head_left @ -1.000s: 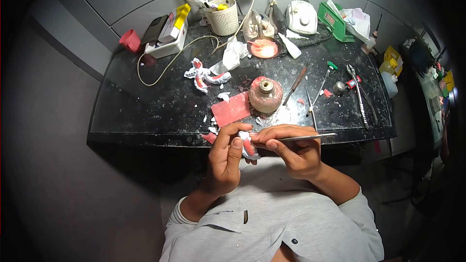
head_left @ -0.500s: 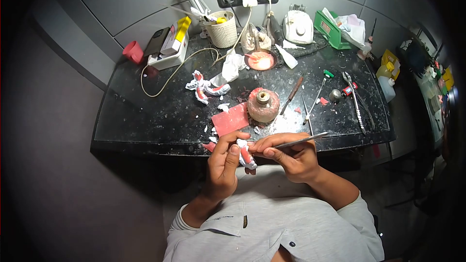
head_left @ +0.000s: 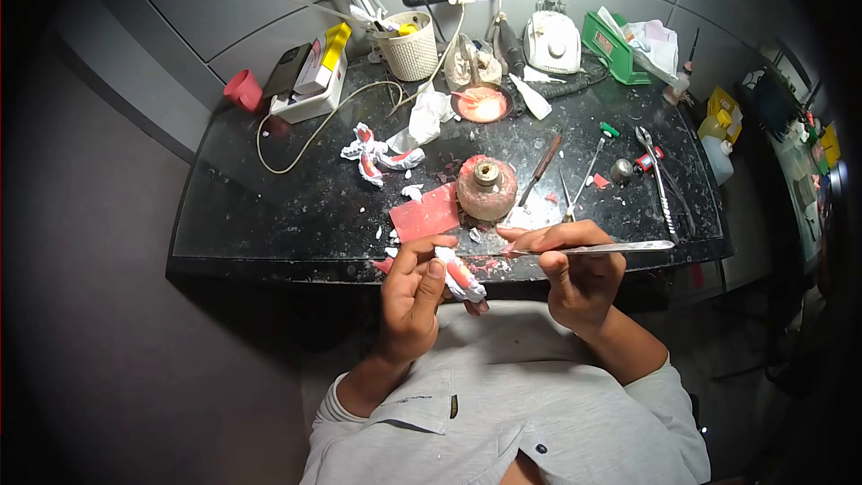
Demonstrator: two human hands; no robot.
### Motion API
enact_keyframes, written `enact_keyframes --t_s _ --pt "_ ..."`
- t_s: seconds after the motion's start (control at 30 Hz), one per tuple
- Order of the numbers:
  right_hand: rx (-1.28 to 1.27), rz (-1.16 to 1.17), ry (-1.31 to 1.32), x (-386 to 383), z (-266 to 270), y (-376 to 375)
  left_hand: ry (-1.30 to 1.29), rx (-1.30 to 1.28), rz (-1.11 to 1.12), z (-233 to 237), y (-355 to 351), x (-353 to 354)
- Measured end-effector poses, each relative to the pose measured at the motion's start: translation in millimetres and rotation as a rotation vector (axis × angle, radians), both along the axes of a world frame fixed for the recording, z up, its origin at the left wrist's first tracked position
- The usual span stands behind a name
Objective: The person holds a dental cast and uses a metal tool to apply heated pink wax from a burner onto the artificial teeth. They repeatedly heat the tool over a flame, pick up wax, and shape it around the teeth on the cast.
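My left hand [head_left: 409, 301] is closed around a white plaster dental cast [head_left: 475, 291] with a strip of pink wax along it, held over the bench's front edge. To its right, my right hand [head_left: 585, 280] grips a slim metal wax knife [head_left: 639, 248]. One end of the knife points right; a small pinkish bit shows by its other end near my fingertips. The knife is apart from the cast. Just beyond my hands lie a pink wax sheet [head_left: 422, 219] and a round glass spirit burner [head_left: 487, 200].
More plaster casts with pink wax [head_left: 369, 156] lie at centre-left. Behind the burner is a small pan of pink wax [head_left: 469, 117]. A wooden-handled knife [head_left: 544, 162], a wrench-like metal tool [head_left: 660, 184] and a green bin [head_left: 614, 56] occupy the right side. Wax and plaster scraps litter the bench.
My right hand has moved right, taking the wax knife away from the cast, and the knife now lies closer to level. My left hand keeps the cast in nearly the same place, turned slightly.
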State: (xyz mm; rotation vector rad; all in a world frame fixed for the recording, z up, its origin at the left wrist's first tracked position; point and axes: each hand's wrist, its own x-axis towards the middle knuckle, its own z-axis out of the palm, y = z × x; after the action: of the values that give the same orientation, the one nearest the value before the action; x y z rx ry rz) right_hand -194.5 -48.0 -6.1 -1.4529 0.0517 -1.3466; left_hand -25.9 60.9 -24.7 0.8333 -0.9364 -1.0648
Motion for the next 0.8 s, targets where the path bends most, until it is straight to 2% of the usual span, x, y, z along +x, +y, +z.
enact_keyframes --t_s 0.23,0.37,0.43,0.47,0.67,0.73,0.8 --pt "-0.256 -0.188 0.163 -3 5 -13 0.021 0.056 0.049 -1 -2 4" --pt "-0.226 -0.152 0.172 -2 3 -11 0.043 0.08 0.076 -3 -3 6" --pt "-0.057 -0.053 0.055 -3 0 -8 0.035 0.084 0.077 -2 -4 5" --pt "-0.056 -0.053 0.055 -5 -1 -5 0.024 0.082 0.094 -1 -5 4" --pt "0.133 -0.045 0.344 -23 4 0 -0.019 0.02 0.091 -1 -7 2" --pt "-0.289 -0.177 0.311 -19 2 -12 -0.03 -0.007 0.089 1 -6 2" --pt "-0.295 -0.204 0.26 -7 10 -14 -0.076 -0.023 0.089 2 -6 1"
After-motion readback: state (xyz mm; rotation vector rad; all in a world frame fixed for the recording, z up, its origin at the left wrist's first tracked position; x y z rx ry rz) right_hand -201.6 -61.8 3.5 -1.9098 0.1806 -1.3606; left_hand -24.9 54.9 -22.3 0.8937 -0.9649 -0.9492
